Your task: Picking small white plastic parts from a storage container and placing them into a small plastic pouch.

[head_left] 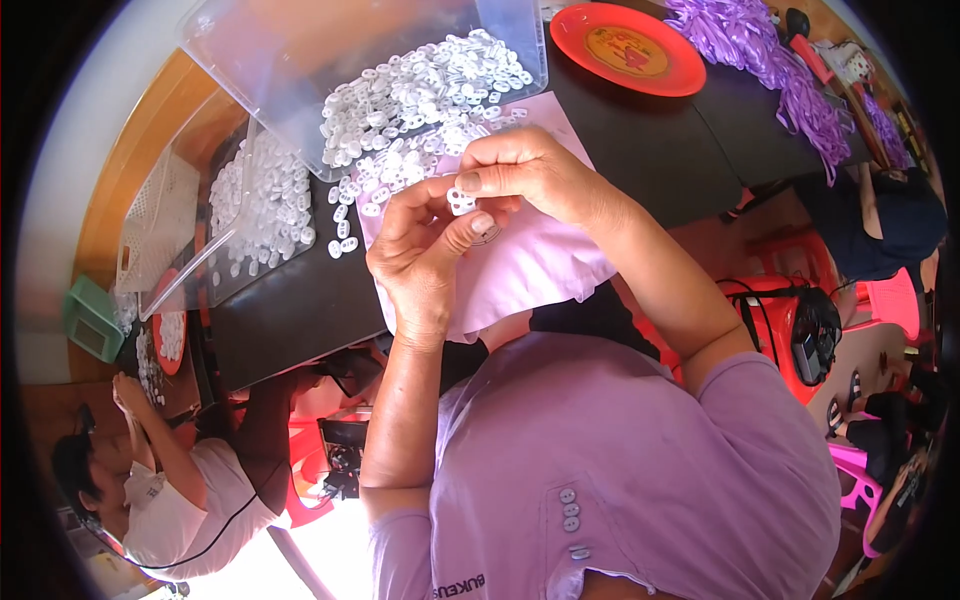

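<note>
Small white oval plastic pieces with two holes [461,202] are pinched between my two hands; two of them seem to sit together, and the fingers hide part of them. My left hand [425,250] grips them from below with thumb and fingers. From above, my right hand [535,178] has its thumb and forefinger closed on their upper edge. Just beyond my hands, a loose heap of the same white pieces [405,160] lies on a pink cloth [530,265] that hangs over the near table edge. Several more lie on the dark table left of the cloth.
A clear plastic bin [270,75] tipped toward me holds many white pieces. Left of it stands another clear container [225,280] of them. A red plate [630,50] and purple ribbon bundles [740,50] lie far right. A co-worker [190,480] sits at the left; others are at right.
</note>
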Demonstrator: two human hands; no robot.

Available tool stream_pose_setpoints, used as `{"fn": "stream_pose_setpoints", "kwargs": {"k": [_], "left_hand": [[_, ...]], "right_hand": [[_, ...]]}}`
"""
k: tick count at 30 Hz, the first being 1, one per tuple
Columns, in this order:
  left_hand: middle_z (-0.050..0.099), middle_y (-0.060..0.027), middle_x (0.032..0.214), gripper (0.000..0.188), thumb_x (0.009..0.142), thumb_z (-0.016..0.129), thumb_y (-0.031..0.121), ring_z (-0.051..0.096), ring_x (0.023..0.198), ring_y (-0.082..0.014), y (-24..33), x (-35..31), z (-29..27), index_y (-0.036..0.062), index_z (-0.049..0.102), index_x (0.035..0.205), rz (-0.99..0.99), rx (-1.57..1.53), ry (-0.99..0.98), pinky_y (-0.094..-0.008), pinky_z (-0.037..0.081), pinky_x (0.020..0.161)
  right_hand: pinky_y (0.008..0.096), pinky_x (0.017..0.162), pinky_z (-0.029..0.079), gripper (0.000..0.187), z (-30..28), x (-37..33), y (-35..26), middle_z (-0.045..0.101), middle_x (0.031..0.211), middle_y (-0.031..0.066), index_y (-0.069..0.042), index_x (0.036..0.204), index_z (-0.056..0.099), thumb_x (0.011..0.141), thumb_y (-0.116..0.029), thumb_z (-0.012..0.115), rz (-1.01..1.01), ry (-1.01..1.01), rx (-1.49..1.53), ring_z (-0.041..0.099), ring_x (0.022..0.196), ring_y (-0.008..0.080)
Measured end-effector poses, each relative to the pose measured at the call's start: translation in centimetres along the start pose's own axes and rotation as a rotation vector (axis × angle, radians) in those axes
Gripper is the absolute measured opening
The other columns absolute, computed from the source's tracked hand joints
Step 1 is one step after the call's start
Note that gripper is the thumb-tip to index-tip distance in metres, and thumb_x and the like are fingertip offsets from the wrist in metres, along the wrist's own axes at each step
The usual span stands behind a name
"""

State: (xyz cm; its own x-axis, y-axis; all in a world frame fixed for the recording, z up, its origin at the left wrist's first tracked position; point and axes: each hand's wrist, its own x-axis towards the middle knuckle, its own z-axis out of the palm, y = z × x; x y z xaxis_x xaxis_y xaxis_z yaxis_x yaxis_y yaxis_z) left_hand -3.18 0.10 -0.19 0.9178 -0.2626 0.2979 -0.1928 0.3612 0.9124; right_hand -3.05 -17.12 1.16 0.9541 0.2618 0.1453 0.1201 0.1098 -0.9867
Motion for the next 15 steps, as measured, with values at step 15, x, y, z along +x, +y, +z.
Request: {"fn": "stream_pose_setpoints", "kwargs": {"k": [15], "left_hand": [[0.067,-0.0074,0.087,0.027,0.078,0.075,-0.006,0.062,0.075,-0.0096,-0.15,-0.46,-0.56,-0.0026,0.061,0.101,0.042,0.088,-0.037,-0.0224,0.051,0.068]], "right_hand": [[0.0214,0.048,0.039,0.025,0.1,-0.23,-0.38,0.053,0.061,-0.0011,0.0,0.085,0.064,0.093,-0.024,0.063,0.113,-0.077,0.009,0.048,0.052,0.0055]]}}
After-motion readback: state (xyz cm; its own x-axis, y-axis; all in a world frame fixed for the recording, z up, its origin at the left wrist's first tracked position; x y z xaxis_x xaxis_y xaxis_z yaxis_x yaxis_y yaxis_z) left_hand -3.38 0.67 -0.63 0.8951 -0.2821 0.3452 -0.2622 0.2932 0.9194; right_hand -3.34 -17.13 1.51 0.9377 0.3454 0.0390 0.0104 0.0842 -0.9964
